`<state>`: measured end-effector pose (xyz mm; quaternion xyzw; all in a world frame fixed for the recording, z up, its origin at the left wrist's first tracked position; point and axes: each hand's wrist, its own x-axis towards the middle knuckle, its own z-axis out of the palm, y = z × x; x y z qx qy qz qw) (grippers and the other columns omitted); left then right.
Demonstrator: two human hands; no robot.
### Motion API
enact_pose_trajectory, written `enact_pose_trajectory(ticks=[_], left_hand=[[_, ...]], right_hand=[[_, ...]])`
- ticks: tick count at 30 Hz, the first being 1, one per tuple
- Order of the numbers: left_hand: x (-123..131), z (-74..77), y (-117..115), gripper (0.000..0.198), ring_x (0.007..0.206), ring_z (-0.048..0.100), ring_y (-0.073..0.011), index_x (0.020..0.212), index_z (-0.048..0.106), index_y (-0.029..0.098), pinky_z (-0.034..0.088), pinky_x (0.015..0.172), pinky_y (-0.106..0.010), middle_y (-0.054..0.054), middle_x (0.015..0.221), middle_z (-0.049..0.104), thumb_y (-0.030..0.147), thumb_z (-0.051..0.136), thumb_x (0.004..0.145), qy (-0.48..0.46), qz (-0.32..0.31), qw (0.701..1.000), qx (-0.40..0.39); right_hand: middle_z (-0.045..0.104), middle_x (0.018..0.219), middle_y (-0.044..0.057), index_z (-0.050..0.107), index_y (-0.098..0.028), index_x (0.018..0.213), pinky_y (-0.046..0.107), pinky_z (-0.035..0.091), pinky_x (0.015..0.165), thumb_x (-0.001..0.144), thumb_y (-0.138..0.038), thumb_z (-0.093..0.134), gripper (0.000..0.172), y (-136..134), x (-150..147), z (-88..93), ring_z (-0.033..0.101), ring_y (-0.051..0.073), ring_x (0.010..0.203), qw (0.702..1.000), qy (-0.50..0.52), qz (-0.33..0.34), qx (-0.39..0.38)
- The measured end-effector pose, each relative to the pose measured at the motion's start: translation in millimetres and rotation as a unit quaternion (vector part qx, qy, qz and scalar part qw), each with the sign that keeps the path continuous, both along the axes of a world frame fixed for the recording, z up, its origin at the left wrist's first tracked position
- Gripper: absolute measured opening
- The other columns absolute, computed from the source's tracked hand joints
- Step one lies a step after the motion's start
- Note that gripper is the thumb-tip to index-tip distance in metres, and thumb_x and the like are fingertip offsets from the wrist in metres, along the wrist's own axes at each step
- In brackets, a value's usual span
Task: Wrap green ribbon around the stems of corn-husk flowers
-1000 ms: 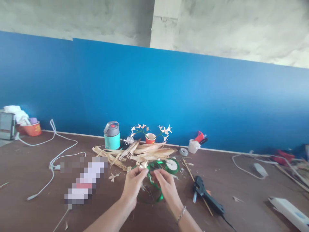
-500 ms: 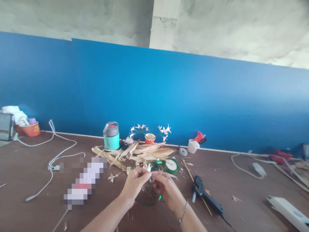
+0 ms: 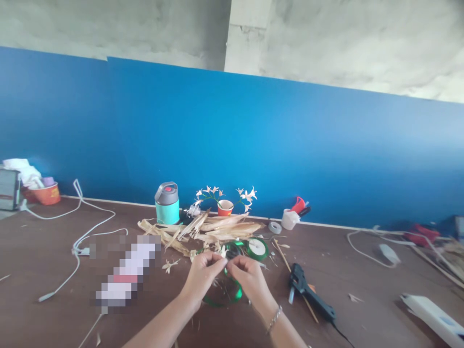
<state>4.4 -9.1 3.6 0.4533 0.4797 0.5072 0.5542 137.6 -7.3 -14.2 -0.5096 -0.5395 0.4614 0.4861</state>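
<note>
My left hand point(image 3: 205, 274) is closed in a pinch, with a small pale husk flower point(image 3: 224, 252) showing just above its fingertips. Close against it, my right hand point(image 3: 247, 274) also pinches, its thumb and forefinger nearly meeting the left ones. What lies between the right fingertips is too small to make out. Green ribbon point(image 3: 238, 293) loops below the hands. Behind them lie a green ribbon roll point(image 3: 257, 247) with a white centre and dried corn husks point(image 3: 232, 226). A loose husk flower point(image 3: 169, 266) rests left of my left hand.
A black glue gun point(image 3: 312, 296) lies over a thin stick at right. Behind the husks stand a turquoise flask point(image 3: 167, 210) and a paper cup point(image 3: 224, 208) with flower stems. A white cup point(image 3: 289, 219) holds pens. White cables point(image 3: 77, 241) cross the left side; a blue partition point(image 3: 232, 135) backs the table.
My right hand's fingers have shifted and turned slightly, and the pale strip that stuck out behind them no longer shows. The green ribbon below the hands is more visible. My left hand stays put.
</note>
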Motion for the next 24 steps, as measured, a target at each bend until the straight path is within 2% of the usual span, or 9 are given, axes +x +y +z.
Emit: enact_pose_trajectory(ticks=[5, 11, 14, 20, 24], left_hand=[[2.6, -4.0, -1.7, 0.014, 0.049, 0.045, -0.0095, 0.059, 0.063, 0.015, 0.033, 0.049, -0.020, 0.004, 0.050, 0.052, 0.028, 0.066, 0.060, -0.027, 0.014, 0.999, -0.017], [3.2, -2.7, -3.5, 0.019, 0.042, 0.037, -0.0068, 0.053, 0.059, 0.015, 0.027, 0.044, -0.019, 0.006, 0.047, 0.047, 0.031, 0.066, 0.059, -0.040, 0.027, 0.999, -0.016], [2.4, -5.1, -2.0, 0.018, 0.041, 0.035, -0.0065, 0.053, 0.059, 0.015, 0.028, 0.045, -0.020, 0.007, 0.045, 0.045, 0.030, 0.066, 0.060, -0.039, 0.023, 0.999, -0.013], [2.9, -15.7, 1.7, 0.015, 0.056, 0.047, -0.0117, 0.060, 0.059, 0.014, 0.035, 0.056, -0.021, 0.002, 0.057, 0.055, 0.029, 0.062, 0.064, -0.027, 0.013, 0.999, 0.030], [4.5, -15.9, 0.3, 0.016, 0.057, 0.045, -0.0119, 0.055, 0.055, 0.015, 0.035, 0.057, -0.022, 0.003, 0.056, 0.052, 0.028, 0.060, 0.063, -0.008, 0.033, 0.999, 0.029]], right_hand=[[0.054, 0.051, -0.002, 0.061, -0.015, 0.058, 0.022, 0.030, 0.047, 0.068, -0.029, 0.059, 0.017, -0.6, -2.4, -5.1, 0.041, 0.011, 0.048, 0.992, -0.092, -0.044, 0.079], [0.058, 0.056, 0.001, 0.059, -0.018, 0.059, 0.024, 0.034, 0.052, 0.072, -0.024, 0.055, 0.015, -8.3, -7.9, -0.5, 0.048, 0.014, 0.053, 0.968, -0.181, -0.087, 0.152], [0.058, 0.057, 0.001, 0.058, -0.018, 0.060, 0.024, 0.035, 0.053, 0.074, -0.022, 0.054, 0.015, -9.5, -8.8, -0.8, 0.050, 0.014, 0.053, 0.960, -0.198, -0.090, 0.174], [0.057, 0.057, 0.001, 0.055, -0.018, 0.061, 0.023, 0.035, 0.053, 0.076, -0.019, 0.052, 0.015, -11.5, -10.3, -0.3, 0.049, 0.014, 0.053, 0.948, -0.232, -0.095, 0.194], [0.054, 0.058, 0.001, 0.051, -0.018, 0.060, 0.022, 0.034, 0.052, 0.076, -0.016, 0.049, 0.017, -12.9, -11.7, 0.0, 0.048, 0.013, 0.054, 0.927, -0.291, -0.092, 0.218]])
